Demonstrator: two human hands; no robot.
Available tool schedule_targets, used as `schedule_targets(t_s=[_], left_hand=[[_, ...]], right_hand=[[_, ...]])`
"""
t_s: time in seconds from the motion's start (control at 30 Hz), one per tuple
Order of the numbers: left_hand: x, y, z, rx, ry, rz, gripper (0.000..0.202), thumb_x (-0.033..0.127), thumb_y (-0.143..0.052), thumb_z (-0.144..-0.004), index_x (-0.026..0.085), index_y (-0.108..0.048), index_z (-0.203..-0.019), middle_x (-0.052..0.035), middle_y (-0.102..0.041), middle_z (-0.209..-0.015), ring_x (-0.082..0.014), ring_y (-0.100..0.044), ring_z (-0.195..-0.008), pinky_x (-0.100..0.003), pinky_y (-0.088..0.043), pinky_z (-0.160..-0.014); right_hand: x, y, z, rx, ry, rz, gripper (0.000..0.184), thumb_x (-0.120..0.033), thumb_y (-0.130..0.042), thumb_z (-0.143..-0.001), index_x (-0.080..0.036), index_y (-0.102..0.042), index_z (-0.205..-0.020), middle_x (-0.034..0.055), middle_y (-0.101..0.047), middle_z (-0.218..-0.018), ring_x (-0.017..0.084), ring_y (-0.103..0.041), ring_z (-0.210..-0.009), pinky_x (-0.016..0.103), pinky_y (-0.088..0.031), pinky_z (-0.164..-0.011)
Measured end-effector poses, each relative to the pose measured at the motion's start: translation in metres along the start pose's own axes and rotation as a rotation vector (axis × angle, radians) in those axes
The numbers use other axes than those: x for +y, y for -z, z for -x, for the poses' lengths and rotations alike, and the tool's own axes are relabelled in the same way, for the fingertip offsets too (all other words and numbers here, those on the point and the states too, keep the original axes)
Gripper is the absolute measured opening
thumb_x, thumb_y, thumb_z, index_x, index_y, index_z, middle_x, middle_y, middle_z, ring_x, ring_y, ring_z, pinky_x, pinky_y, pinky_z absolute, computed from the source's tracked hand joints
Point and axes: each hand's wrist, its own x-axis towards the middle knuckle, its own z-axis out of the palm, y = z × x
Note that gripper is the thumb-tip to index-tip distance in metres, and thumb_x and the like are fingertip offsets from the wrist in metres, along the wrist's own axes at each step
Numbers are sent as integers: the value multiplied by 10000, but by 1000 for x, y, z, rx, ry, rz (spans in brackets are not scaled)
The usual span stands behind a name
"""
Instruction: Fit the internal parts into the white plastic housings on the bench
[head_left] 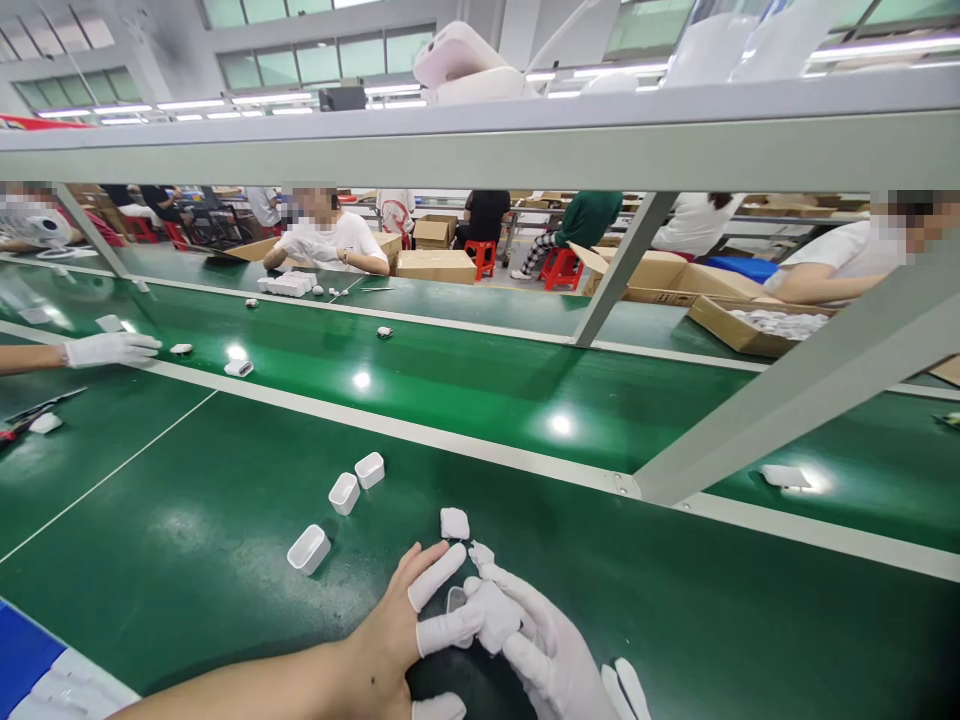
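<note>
From afar I see the right hand grasping the white piece, likely steadying it for the left hand, fingers spread against it

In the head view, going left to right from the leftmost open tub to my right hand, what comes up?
Leftmost tub, middle tub, third tub, loose white piece, held white piece, right hand.

No readable text, labels, brands, numbers or signs.
</note>
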Motion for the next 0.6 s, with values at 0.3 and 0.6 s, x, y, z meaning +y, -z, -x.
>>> schedule_targets(t_s=[0.3,0.6], left_hand=[[-3,5,-2,-11,102,183,851,116,-626,-697,397,-285,-1424,-46,-79,-1574,-393,-159,-1413,-638,-160,-1107],[-7,0,-6,-23,419,251,869,130,-714,-680,276,-259,-1406,-82,-504,-1248,-260,-479,-1165,-448,-381,-1030]], right_hand=[[-4,-5,-1,145,-33,227,560,-455,-793,-683,-224,-608,-1158,124,-642,-1227,257,-592,-1158,396,-460,-1021],[13,1,3,162,330,1078,427,-197,-619,-766,-296,-612,-1180,27,-670,-1018,202,-651,-935,354,-550,-846]])
